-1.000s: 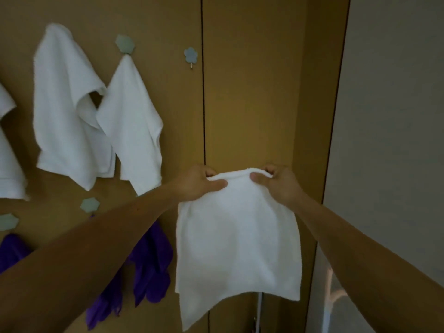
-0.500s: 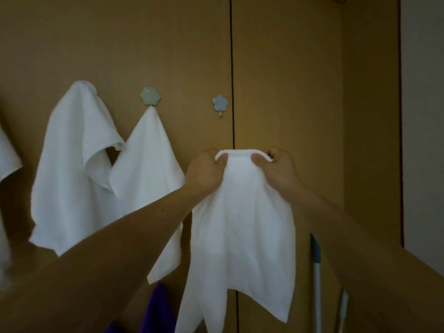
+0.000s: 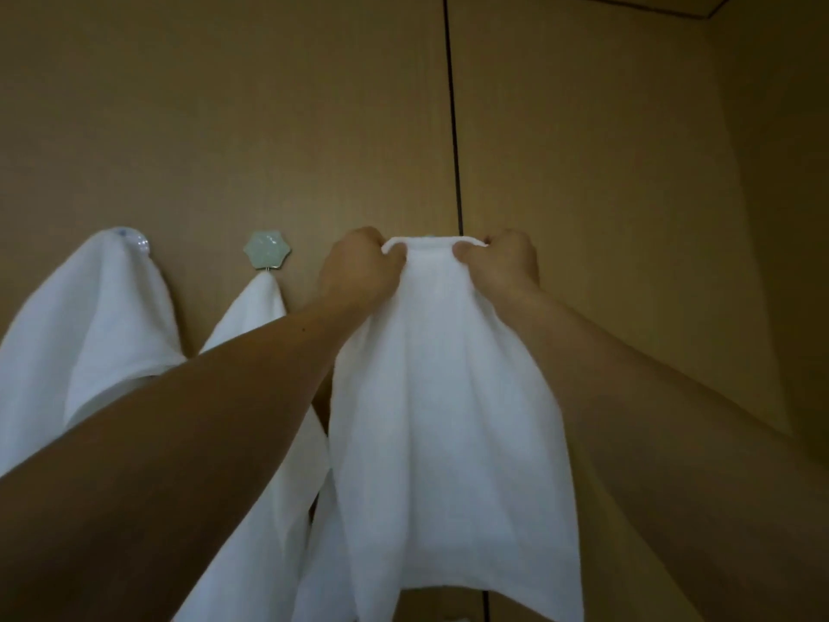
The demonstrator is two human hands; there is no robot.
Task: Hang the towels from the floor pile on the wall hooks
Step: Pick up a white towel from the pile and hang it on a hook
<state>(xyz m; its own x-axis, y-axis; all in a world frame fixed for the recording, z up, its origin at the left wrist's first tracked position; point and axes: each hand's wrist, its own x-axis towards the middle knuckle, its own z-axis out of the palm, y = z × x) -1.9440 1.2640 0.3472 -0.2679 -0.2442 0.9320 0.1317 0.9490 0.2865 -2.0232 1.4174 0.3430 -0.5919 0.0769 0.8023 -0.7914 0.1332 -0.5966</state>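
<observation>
The white towel point(image 3: 448, 397) is pinched at its top hem by the left grip point(image 3: 359, 271) and right grip point(image 3: 498, 262), stretched between them against the wall point(image 3: 583, 172), and could be dropped if released before any hook, unseen behind it, is caught.

Wall point(image 3: 224, 105) above the hook row is bare to its top edge: free room for a hand. Right of the panel seam point(image 3: 452, 127) it's also bare, up to the corner w/ the side wall point(image 3: 780, 217), which shuts that side. Toward the left edge it's crowded: wide towel point(image 3: 89, 329), narrow towel point(image 3: 258, 307) under the green hook point(image 3: 267, 250), slim gap btwn them. Held towel point(image 3: 448, 397) covers the seam lower down; left forearm point(image 3: 202, 419) crosses in front of the narrow towel.
</observation>
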